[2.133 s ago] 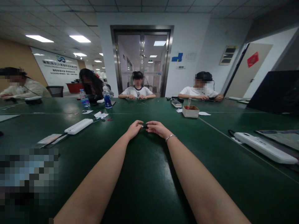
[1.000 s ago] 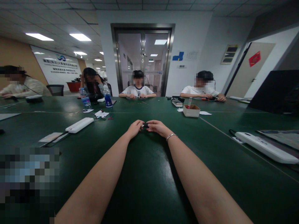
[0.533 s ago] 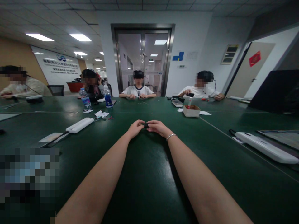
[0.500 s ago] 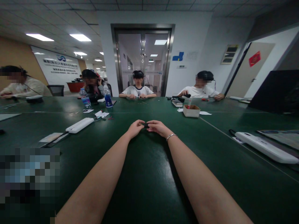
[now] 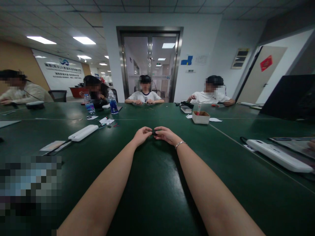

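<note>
Both my arms stretch forward over the dark green table (image 5: 152, 183). My left hand (image 5: 142, 136) and my right hand (image 5: 166, 135) meet near its middle, just above or on the surface. Between their fingertips is a small black object (image 5: 154, 132), too small and dark to name. Fingers and thumb of the right hand pinch it from the right. The left fingertips close on its left side. A silver bracelet (image 5: 180, 143) circles my right wrist.
White power strips lie left (image 5: 83, 132) and right (image 5: 278, 155). Ahead right stands a small open box (image 5: 201, 118). Two bottles, one a blue-labelled bottle (image 5: 113, 105), stand ahead left near paper scraps (image 5: 106, 121). Several people sit around the table; a dark screen (image 5: 287, 96) rises at right.
My hands keep almost the same pose around the black object. The person at far right in white has lowered a dark item, and part of another person's hand appears at the right edge.
</note>
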